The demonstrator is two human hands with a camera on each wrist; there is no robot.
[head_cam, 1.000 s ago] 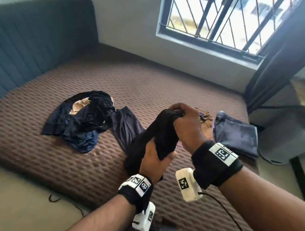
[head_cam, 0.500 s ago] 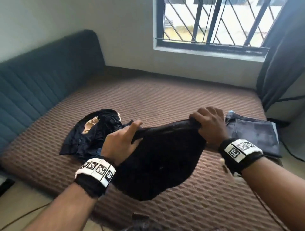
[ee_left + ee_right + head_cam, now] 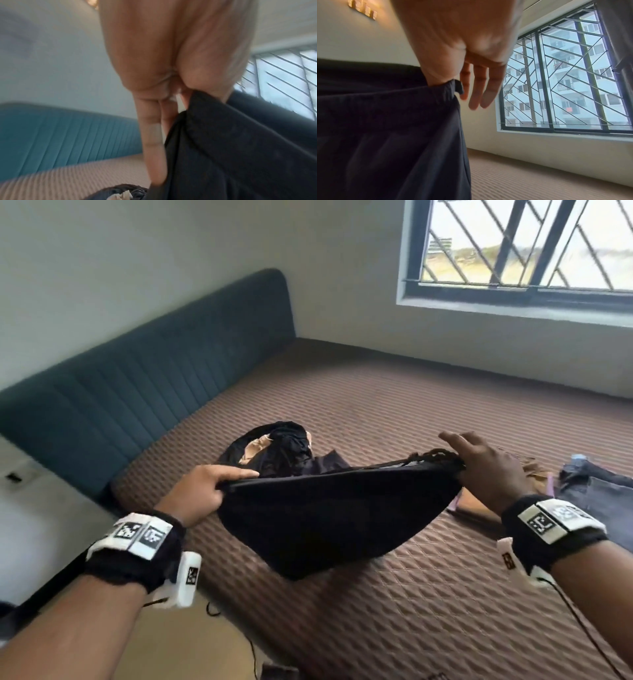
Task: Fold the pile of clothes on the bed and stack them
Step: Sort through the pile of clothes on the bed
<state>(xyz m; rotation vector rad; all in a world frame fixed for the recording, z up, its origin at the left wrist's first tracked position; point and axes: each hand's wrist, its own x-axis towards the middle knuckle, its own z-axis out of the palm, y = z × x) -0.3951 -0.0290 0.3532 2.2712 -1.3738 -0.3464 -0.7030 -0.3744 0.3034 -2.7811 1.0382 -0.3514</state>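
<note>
Brown quilted bed point(image 3: 394, 412), teal headboard, barred window behind.
Left hand point(image 3: 202, 494) and right hand point(image 3: 486, 474) are holding a black garment point(image 3: 329, 518) stretched above the bed; left fingers pinching one end, right thumb hooking the other, remaining fingers spread. Unfolded pile point(image 3: 274, 450) lying behind; folded stack point(image 3: 596, 494) at right.

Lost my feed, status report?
Left hand and right hand pinch black garment stretched above bed. Unfolded pile behind. Nothing blocking.

Both hands raised apart, left hand point(image 3: 200, 496) pinching, right hand point(image 3: 486, 474) fingers point(image 3: 481, 86) splayed.
</note>
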